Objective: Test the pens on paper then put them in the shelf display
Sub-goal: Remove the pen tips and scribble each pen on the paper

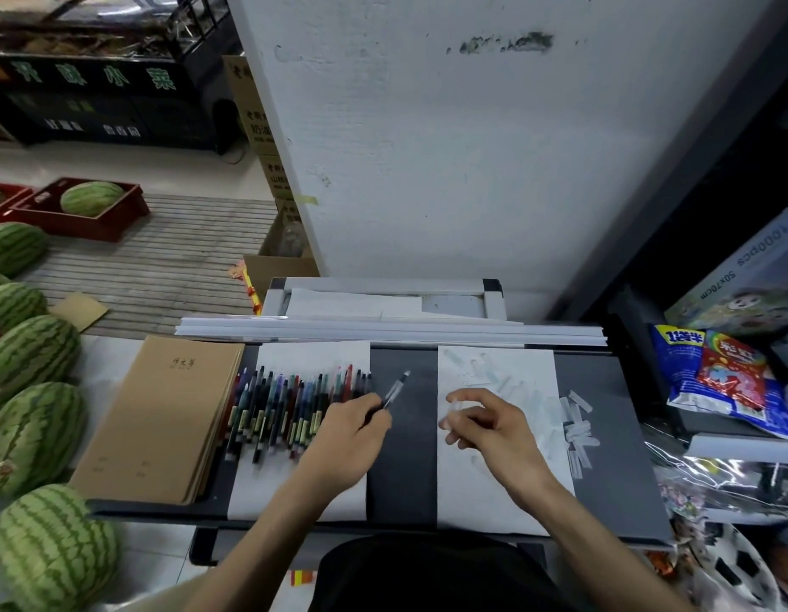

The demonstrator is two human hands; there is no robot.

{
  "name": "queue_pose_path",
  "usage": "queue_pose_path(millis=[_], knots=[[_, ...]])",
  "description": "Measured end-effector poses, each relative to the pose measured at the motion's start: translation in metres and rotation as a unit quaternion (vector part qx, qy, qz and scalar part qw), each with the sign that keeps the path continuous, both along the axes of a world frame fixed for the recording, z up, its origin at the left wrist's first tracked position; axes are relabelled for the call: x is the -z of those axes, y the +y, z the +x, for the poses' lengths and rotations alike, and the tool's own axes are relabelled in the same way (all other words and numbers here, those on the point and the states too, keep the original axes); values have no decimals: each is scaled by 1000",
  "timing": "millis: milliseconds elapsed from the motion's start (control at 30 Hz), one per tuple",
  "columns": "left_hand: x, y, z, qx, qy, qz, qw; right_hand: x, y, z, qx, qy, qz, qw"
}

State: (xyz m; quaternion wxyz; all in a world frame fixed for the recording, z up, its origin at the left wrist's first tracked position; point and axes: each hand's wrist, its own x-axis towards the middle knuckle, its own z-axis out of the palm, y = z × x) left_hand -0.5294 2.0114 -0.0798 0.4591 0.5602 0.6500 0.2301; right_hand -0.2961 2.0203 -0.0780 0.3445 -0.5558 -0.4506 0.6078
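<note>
The left hand (352, 430) grips one pen (394, 388) in its fingers over the tabletop (403, 470), between the pen row (286, 404) and the scribbled paper (471, 501). The right hand (485, 421) curls above that paper, its hold unclear. Testing seems underway; next the tip must reach the paper.

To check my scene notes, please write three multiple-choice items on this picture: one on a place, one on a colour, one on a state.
1. Where does the row of coloured plastic pens lie? A. on the left white paper sheet B. in a red crate C. on the floor
2. What colour is the stack of thin paper notebooks? A. blue B. brown C. white
3. What does the left hand do? A. lies flat B. grips one clear-capped pen C. lifts a notebook
Answers: 1 A, the pens lie across that sheet; 2 B, the covers are brown; 3 B, it is curled round the barrel.
</note>
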Motion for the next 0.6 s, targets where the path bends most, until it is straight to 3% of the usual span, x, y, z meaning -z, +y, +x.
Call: queue_pose_path(millis=[67, 133, 267, 600], knots=[[-18, -13, 3, -2, -93, 5, 996, -21, -3, -2, -19, 39, 13, 999], [-32, -24, 4, 5, -128, 32, 991, -39, -6, -4, -46, 43, 37, 997], [-56, -35, 2, 24, -78, 108, 991, -67, -9, -2, -55, 37, 71, 995], [-66, -35, 4, 47, -36, 149, 987, -93, 3, 7, -52, -12, 144, 988]])
